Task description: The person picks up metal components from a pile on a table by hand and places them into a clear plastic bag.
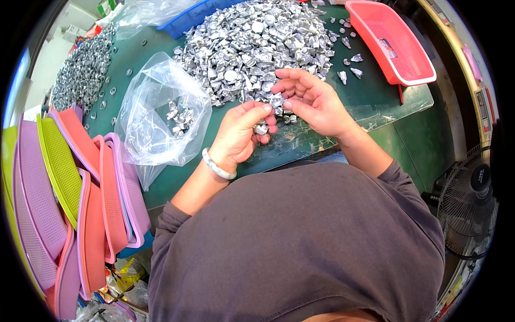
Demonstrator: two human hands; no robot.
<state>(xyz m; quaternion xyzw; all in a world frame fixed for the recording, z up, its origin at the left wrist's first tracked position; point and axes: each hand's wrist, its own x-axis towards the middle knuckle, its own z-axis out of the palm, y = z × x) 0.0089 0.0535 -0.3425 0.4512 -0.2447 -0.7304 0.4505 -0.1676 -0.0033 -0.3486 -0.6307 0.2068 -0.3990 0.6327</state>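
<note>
A large heap of small silvery metal castings (252, 48) covers the middle of the green table, right in front of my hands. My left hand (240, 129), with a pale bangle at the wrist, is closed with a small metal casting (261, 128) in its curled fingers. My right hand (319, 107) has its fingers bent, and its thumb and fingertips meet another casting (277, 101) at the edge of the heap, beside the left thumb. A clear plastic bag (155, 137) stands open left of my left hand, with several castings (181, 119) inside.
Small metal rings (83, 70) are piled at the far left. A blue tray (182, 21) lies behind the heap, and a pink basket (413, 67) stands at the right. Stacked colored baskets (110, 198) crowd the left table edge. A black fan (466, 198) stands at the right.
</note>
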